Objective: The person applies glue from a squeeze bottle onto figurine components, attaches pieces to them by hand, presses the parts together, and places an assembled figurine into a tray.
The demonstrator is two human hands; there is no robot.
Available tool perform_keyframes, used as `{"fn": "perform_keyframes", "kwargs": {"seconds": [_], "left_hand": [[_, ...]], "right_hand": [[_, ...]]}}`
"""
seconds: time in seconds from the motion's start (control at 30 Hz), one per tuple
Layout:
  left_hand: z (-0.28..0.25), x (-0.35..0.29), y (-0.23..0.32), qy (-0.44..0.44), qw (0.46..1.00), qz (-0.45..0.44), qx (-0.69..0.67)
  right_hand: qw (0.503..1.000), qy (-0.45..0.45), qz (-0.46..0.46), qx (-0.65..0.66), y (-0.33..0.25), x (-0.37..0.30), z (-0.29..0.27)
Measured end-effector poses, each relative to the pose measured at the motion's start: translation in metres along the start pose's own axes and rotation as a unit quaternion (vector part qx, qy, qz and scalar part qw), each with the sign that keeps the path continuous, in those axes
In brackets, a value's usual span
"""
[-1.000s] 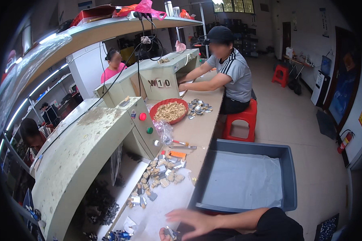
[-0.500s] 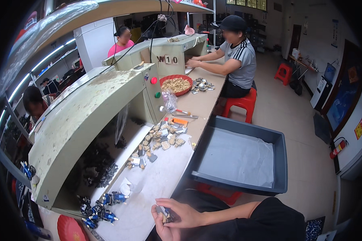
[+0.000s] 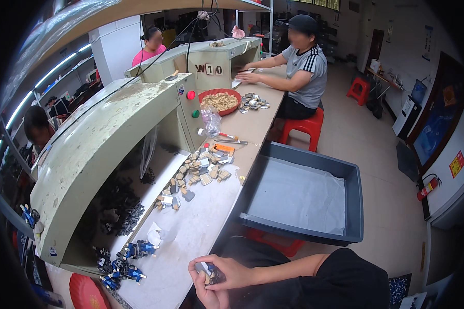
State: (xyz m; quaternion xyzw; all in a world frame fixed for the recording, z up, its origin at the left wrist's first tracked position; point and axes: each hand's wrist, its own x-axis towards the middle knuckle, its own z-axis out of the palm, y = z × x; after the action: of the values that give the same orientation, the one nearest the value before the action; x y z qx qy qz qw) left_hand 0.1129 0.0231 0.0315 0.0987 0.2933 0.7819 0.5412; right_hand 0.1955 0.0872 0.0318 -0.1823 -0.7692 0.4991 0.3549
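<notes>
Close to the table's near edge, my two hands come together around a small grey, white and tan block-like piece. My right hand curls over it from the right, and my left hand grips it from below. The fingers hide much of the piece, so I cannot tell whether it is one part or several. Up the table lies a loose heap of similar grey and tan pieces. Blue and black toy-like figures are clustered left of my hands.
A pale hooded booth with dark small parts inside lines the left. A grey plastic tub stands to the right. Farther up are tweezers, a red basket of tan pieces and a seated co-worker. A red plate is at lower left.
The view has shifted slightly, so the scene sits a little farther left. My hands stay closed around the piece, with only a small shift of the fingers.
</notes>
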Motion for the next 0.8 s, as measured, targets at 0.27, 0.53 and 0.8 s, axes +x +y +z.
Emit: {"fn": "perform_keyframes", "kwargs": {"seconds": [0.27,0.53,0.8], "left_hand": [[0.003,0.000,0.004,0.079,0.993,-0.072,0.046],[0.002,0.001,0.000,0.069,0.994,-0.074,0.049],[-0.001,-0.002,0.002,0.085,0.993,-0.073,0.039]], "right_hand": [[1.000,0.011,0.027,0.010,0.008,-0.003,0.001],[1.000,0.017,0.008,0.018,0.022,-0.006,0.001],[1.000,-0.018,-0.001,0.013,0.025,-0.007,0.004]]}}
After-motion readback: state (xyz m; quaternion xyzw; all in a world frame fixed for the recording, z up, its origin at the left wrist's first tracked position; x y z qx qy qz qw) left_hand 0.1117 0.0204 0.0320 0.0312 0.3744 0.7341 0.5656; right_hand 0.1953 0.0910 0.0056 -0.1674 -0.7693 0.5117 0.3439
